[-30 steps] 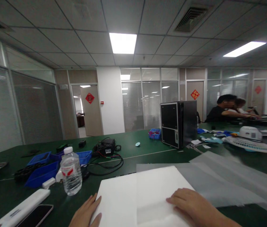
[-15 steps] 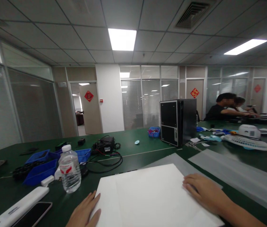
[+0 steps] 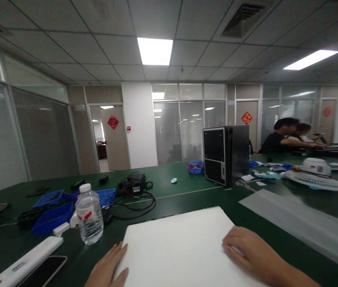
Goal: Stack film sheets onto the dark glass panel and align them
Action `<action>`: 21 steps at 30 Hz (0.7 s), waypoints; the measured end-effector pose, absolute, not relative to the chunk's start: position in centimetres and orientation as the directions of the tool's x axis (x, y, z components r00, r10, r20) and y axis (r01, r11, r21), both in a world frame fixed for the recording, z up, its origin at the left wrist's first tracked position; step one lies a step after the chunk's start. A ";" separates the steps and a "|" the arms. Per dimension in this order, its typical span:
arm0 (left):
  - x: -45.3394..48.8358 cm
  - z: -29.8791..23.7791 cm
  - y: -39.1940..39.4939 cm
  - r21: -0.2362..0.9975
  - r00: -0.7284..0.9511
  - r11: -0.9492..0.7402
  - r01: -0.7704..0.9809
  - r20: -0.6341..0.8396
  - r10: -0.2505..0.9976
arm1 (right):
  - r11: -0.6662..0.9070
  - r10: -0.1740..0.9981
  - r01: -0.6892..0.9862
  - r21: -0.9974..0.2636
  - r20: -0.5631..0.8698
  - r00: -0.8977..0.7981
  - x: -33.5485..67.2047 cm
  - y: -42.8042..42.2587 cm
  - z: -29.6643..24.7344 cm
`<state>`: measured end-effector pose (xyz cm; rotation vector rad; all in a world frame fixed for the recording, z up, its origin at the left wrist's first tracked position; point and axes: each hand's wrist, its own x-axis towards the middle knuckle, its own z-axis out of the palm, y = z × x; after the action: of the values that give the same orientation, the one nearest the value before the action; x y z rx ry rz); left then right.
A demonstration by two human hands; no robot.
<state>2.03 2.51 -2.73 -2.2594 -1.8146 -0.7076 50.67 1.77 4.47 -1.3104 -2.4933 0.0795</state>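
A large flat white sheet point(image 3: 175, 247), paper-like with a dark line along its far edge, lies on the green table in front of me. Its near part runs out of view at the bottom. My left hand point(image 3: 109, 265) rests along the left edge, fingers stretched out and thumb apart, touching the sheet. On the right side, my right hand point(image 3: 249, 249) has its fingers curled and pressed together on the sheet near its edge. Whatever lies under those fingertips is hidden.
Left of the sheet stand a water bottle point(image 3: 89, 215), a phone point(image 3: 42, 273), a long white device point(image 3: 25, 261) and blue bins point(image 3: 54, 217). Behind are a black adapter point(image 3: 134, 183) and a computer case point(image 3: 225, 155). A translucent strip point(image 3: 300, 227) lies right; people sit beyond.
The greyish flat piece beyond the white sheet's right edge no longer shows there. My right hand has shifted left with its fingers more curled. The sheet's left crease is gone from view.
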 end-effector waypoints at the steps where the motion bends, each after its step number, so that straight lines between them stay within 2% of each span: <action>1: 2.1 -2.6 2.5 0.172 0.150 -0.254 0.952 0.462 0.874 | 0.576 0.810 0.796 -0.188 0.260 -0.525 50.6 1.8 4.5; 12: 2.6 -1.9 2.2 0.185 0.135 -0.229 0.956 0.418 0.898 | 0.545 0.827 0.826 -0.143 0.256 -0.501 50.7 1.6 4.8; 18: 2.2 -2.4 2.9 0.201 0.146 -0.245 0.949 0.409 0.901 | 0.556 0.816 0.813 -0.172 0.297 -0.496 51.8 2.6 4.1; 21: 2.2 -2.4 2.9 0.199 0.140 -0.230 0.953 0.385 0.912 | 0.409 0.864 0.906 -0.109 0.365 -0.347 55.3 4.8 3.2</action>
<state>2.20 2.91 -2.38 -2.2995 -1.8883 -0.6629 55.26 4.81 3.18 -1.5227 -2.3064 -0.1585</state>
